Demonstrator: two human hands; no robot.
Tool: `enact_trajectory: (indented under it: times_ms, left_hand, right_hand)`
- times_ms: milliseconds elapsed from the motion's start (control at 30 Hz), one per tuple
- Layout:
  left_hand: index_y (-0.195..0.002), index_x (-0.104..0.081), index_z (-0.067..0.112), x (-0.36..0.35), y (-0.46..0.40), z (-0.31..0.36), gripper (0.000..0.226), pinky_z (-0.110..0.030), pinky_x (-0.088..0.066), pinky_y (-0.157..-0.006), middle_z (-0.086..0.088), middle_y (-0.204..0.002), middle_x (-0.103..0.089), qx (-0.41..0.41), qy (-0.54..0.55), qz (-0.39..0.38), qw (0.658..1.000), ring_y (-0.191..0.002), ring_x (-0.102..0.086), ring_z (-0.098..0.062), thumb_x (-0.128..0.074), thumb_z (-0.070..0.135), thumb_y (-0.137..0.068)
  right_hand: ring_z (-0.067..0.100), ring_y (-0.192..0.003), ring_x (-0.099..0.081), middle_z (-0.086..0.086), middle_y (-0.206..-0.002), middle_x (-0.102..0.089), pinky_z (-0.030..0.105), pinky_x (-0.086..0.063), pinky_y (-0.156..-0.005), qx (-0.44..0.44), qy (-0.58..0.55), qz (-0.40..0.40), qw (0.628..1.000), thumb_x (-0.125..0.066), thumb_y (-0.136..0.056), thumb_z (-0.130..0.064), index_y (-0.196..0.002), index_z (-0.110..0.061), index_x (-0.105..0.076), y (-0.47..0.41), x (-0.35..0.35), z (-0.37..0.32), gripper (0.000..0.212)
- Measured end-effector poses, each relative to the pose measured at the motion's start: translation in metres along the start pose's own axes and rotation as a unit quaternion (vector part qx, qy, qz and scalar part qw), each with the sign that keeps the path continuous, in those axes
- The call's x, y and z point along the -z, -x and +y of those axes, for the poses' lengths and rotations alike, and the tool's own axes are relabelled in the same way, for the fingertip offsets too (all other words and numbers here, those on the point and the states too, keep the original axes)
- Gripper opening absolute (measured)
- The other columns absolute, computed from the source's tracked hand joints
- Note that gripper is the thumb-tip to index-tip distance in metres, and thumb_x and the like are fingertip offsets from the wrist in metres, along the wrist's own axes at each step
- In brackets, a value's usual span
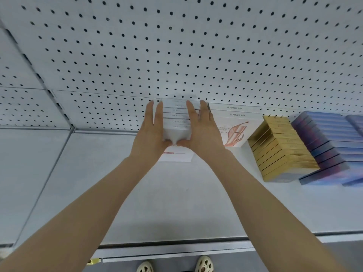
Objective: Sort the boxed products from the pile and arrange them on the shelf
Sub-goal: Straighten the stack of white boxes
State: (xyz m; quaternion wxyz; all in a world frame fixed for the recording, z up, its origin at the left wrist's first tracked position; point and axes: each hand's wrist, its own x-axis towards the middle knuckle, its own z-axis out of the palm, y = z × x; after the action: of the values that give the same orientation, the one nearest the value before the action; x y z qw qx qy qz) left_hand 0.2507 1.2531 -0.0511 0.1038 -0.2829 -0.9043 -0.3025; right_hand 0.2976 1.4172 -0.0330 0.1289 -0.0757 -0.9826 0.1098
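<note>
A row of several thin white boxes (177,122) stands upright at the back of the grey shelf (176,203), against the pegboard. My left hand (152,132) presses flat on the row's left side and my right hand (200,130) on its right side, thumbs meeting at the front box. The two hands clamp the row between them. The front box's lower face (176,156) shows a red stripe. To the right stand white MARUBI boxes (233,126), then a row of gold boxes (279,148), then blue-purple boxes (330,146).
The perforated pegboard (176,46) backs the shelf. A vertical divider (45,81) and a seam split off a neighbouring shelf bay at the left. The shelf's front rail (176,250) runs along the bottom, with my feet in pale shoes (204,264) below it.
</note>
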Motion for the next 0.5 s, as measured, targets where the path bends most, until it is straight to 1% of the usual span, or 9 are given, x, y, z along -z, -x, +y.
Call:
enact_trajectory:
  times_ms: [33, 67, 133, 167, 267, 367, 500]
  left_hand:
    - [-0.154, -0.007, 0.012, 0.0, -0.003, 0.002, 0.119, -0.036, -0.048, -0.069, -0.012, -0.157, -0.02, 0.024, 0.023, -0.019, 0.999, -0.117, -0.055, -0.034, -0.086, 0.023, -0.066]
    - [-0.154, -0.001, 0.012, -0.001, -0.007, 0.001, 0.12, -0.033, -0.044, -0.071, -0.01, -0.154, -0.028, 0.038, 0.041, -0.039, 0.998, -0.113, -0.057, -0.031, -0.085, 0.024, -0.068]
    - [-0.155, 0.006, 0.016, -0.002, -0.013, 0.0, 0.121, -0.03, -0.043, -0.077, -0.006, -0.148, -0.039, 0.055, 0.06, -0.074, 0.994, -0.112, -0.057, -0.027, -0.082, 0.026, -0.072]
    - [-0.155, 0.006, 0.017, -0.003, -0.015, -0.002, 0.12, -0.032, -0.045, -0.081, -0.006, -0.148, -0.04, 0.055, 0.063, -0.082, 0.993, -0.114, -0.057, -0.027, -0.081, 0.026, -0.072]
    - [-0.156, -0.002, 0.014, -0.003, -0.016, -0.006, 0.111, -0.037, -0.045, -0.094, -0.007, -0.156, -0.03, 0.04, 0.054, -0.091, 0.994, -0.12, -0.053, -0.03, -0.079, 0.021, -0.076]
    - [-0.155, -0.004, 0.014, -0.006, -0.015, -0.009, 0.107, -0.037, -0.044, -0.093, -0.011, -0.157, -0.028, 0.017, 0.037, -0.084, 0.996, -0.117, -0.054, -0.033, -0.078, 0.022, -0.079]
    - [-0.155, -0.007, 0.011, -0.008, -0.015, -0.014, 0.108, -0.041, -0.046, -0.091, -0.014, -0.159, -0.023, -0.004, 0.008, -0.083, 0.997, -0.118, -0.055, -0.036, -0.08, 0.027, -0.077]
  right_hand:
    - [0.041, -0.148, -0.011, 0.023, -0.16, -0.006, 0.05, -0.032, -0.112, -0.018, -0.024, -0.038, 0.999, -0.088, -0.058, -0.051, -0.158, -0.019, -0.008, -0.005, 0.003, 0.0, 0.131]
    - [0.04, -0.148, -0.008, 0.023, -0.16, -0.001, 0.05, -0.031, -0.113, -0.026, -0.04, -0.066, 0.997, -0.089, -0.058, -0.05, -0.158, -0.018, -0.002, -0.01, 0.005, -0.001, 0.136]
    - [0.04, -0.147, -0.008, 0.024, -0.158, 0.0, 0.05, -0.03, -0.115, -0.021, -0.057, -0.101, 0.993, -0.09, -0.058, -0.046, -0.157, -0.015, 0.003, -0.019, 0.008, -0.002, 0.139]
    - [0.041, -0.147, -0.007, 0.024, -0.157, 0.001, 0.05, -0.029, -0.116, -0.018, -0.06, -0.117, 0.991, -0.09, -0.06, -0.045, -0.157, -0.014, 0.004, -0.022, 0.008, -0.002, 0.138]
    - [0.043, -0.148, 0.001, 0.027, -0.158, 0.01, 0.052, -0.021, -0.119, -0.007, -0.048, -0.141, 0.989, -0.087, -0.069, -0.04, -0.156, -0.014, 0.006, -0.023, 0.005, -0.002, 0.13]
    - [0.043, -0.149, 0.006, 0.027, -0.158, 0.017, 0.054, -0.017, -0.12, 0.019, -0.049, -0.139, 0.989, -0.082, -0.077, -0.039, -0.157, -0.013, 0.005, -0.019, 0.002, 0.002, 0.121]
    - [0.044, -0.148, -0.003, 0.028, -0.159, 0.014, 0.052, -0.02, -0.119, 0.036, -0.031, -0.136, 0.99, -0.08, -0.079, -0.038, -0.157, -0.013, 0.001, -0.018, 0.003, 0.004, 0.116]
